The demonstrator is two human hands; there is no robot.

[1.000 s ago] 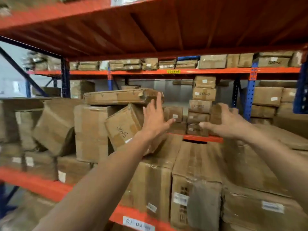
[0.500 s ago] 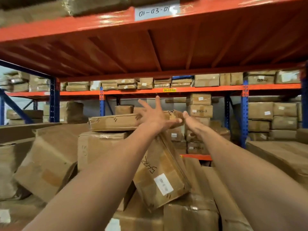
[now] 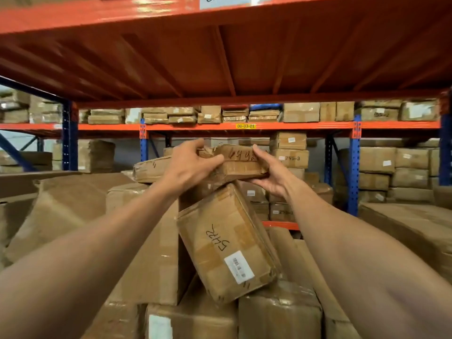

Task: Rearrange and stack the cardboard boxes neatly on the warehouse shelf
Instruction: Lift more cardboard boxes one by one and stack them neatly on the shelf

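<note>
Both hands are up high on one flat box at the top of the pile. The left hand is curled over its left end, and the right hand holds its right end with the thumb on top and the other fingers under it. So both hands are closed on this box. It has dark writing on top, and its top edge looks torn and bent.

The flat box sits on a tilted box with a white sticker. That one leans to the side on the big boxes under it, and it does not look steady.

The step now seems to be to pick up the flat box and put it somewhere neat on the shelf. To do it well, lift it straight up first, so it does not drag the tilted box along. Keep it level with both hands. Hold the firm sides, not the torn part, because that may rip. The orange shelf is above, so do not lift too high
</note>
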